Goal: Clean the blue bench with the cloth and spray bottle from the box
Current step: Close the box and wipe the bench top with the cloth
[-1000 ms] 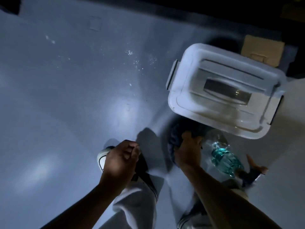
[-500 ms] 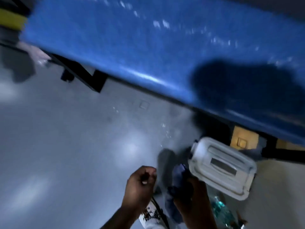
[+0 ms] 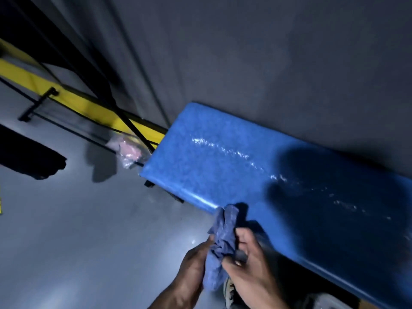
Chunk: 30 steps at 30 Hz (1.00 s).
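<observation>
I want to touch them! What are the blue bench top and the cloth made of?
The blue bench top looks like padded vinyl: smooth, glossy, with wet-looking droplets shining on it. The cloth, held by both hands, looks like soft, matte woven fabric, since it crumples into folds.

This looks like a gym or changing room rather than a home. A long padded blue bench [image 3: 234, 166] with a vinyl-like sheen stands against a plain grey wall [image 3: 267, 59] on a smooth grey floor [image 3: 78, 230], and black metal frames [image 3: 73, 70] with yellow padding [image 3: 93, 108] stand beyond the bench's far end.
</observation>
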Each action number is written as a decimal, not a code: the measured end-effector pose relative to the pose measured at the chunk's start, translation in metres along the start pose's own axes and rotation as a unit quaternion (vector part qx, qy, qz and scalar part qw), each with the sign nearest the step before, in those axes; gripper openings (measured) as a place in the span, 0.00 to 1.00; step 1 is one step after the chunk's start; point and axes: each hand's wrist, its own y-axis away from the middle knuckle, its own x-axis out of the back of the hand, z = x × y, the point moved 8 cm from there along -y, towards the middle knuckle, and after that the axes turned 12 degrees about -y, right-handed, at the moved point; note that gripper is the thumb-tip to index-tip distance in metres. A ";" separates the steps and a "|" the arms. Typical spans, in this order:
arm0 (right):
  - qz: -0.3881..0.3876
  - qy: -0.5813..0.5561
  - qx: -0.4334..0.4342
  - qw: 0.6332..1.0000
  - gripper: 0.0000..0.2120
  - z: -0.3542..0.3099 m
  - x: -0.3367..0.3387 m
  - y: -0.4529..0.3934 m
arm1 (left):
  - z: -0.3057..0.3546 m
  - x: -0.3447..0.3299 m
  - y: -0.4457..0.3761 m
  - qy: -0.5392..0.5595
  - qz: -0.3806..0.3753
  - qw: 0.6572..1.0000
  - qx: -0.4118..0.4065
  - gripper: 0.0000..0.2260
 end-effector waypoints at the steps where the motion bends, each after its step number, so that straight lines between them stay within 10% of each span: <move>1: -0.017 0.022 -0.028 0.999 0.15 -0.003 -0.006 -0.009 | 0.008 0.007 -0.006 0.035 -0.014 0.999 0.033 0.11; 16: 0.066 0.090 -0.002 0.994 0.12 -0.032 -0.116 -0.176 | 0.177 0.156 -0.150 -0.207 0.198 0.945 -0.159 0.06; 24: 0.236 0.327 0.068 0.912 0.35 -0.041 -0.127 -0.167 | 0.198 0.172 -0.181 -0.389 0.170 0.861 -0.278 0.06; 30: 0.083 0.443 0.306 0.838 0.10 -0.057 -0.190 -0.171 | 0.224 0.182 -0.238 -0.388 0.143 0.866 -0.282 0.09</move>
